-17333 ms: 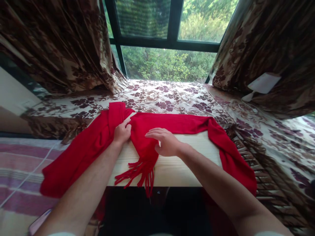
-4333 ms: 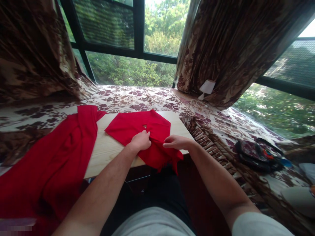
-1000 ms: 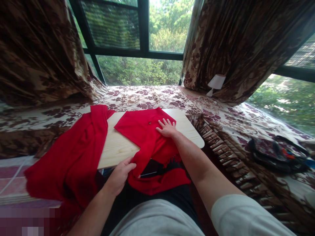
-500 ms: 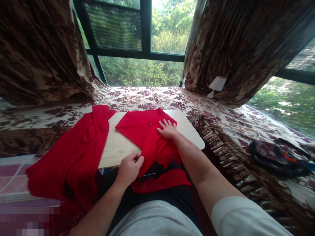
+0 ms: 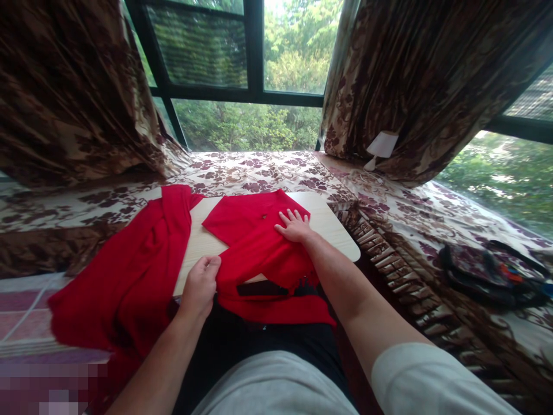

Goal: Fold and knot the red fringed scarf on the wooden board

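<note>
A red knitted scarf [image 5: 254, 216] lies folded at angles on a pale wooden board [image 5: 334, 222], and one length of it hangs over the near edge onto my lap. My left hand [image 5: 202, 282] pinches the scarf's edge near the board's front and stretches that length out to the left. Spread flat, my right hand [image 5: 295, 226] presses on the folded part at the right. Another red knitted cloth [image 5: 125, 259] drapes over the board's left end and down its side; whether it joins the scarf is hidden. A small dark spot shows in the scarf's middle.
Beyond the board runs a ledge covered in floral cloth [image 5: 259, 170], below a window. A small white lamp [image 5: 382, 145] stands by the right curtain [image 5: 401, 75]. On the right-hand cover lies a dark open bag [image 5: 479, 276]. Checked bedding [image 5: 26, 311] shows at the left.
My left hand has moved left, pulling the scarf's strip from a narrow bunch into a wider, flatter length. My right hand stays in place on the cloth.
</note>
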A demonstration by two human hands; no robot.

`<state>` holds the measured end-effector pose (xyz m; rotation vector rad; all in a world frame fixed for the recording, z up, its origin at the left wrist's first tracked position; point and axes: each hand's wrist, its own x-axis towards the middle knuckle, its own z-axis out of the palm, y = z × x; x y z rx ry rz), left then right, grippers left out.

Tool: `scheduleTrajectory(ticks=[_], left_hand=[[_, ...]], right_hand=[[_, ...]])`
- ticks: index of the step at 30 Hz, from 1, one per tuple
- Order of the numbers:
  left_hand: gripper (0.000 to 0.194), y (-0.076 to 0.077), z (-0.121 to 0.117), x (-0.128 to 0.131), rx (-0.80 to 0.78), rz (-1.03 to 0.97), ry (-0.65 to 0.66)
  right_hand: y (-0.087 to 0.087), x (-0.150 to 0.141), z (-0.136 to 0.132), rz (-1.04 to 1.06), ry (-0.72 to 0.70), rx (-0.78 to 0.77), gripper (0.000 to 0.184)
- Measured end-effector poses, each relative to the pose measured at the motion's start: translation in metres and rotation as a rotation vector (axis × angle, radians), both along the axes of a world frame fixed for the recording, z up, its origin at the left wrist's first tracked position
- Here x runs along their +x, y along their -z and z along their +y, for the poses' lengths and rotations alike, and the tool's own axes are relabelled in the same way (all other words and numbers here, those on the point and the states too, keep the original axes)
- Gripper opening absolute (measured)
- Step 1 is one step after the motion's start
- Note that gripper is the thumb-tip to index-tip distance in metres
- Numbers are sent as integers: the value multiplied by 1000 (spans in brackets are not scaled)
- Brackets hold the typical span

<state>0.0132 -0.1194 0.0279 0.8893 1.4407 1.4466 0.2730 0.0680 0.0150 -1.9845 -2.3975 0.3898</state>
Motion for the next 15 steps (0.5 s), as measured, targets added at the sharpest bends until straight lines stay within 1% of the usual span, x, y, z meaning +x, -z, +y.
scheduleTrajectory(ticks=[4, 7, 9, 10, 12, 14, 15], left_hand=[[41, -6, 5, -13, -66, 1, 139], [43, -9, 5, -23, -100, 84, 223], [43, -13, 3, -27, -149, 156, 275], [42, -15, 1, -28, -182, 176, 323], [40, -21, -4, -29, -253, 167, 461], [41, -26, -9, -30, -295, 101, 589], [41, -28, -11, -31, -300, 61, 626]], right_hand=[[0, 0, 0, 5, -3, 4, 83], [-1, 0, -1, 9, -3, -1, 83], [-1, 0, -1, 9, 1, -3, 82], [-1, 0, -1, 8, 2, -2, 82], [0, 0, -1, 5, 2, 3, 82], [1, 0, 0, 3, 0, 9, 83], [1, 0, 0, 3, 0, 11, 83]])
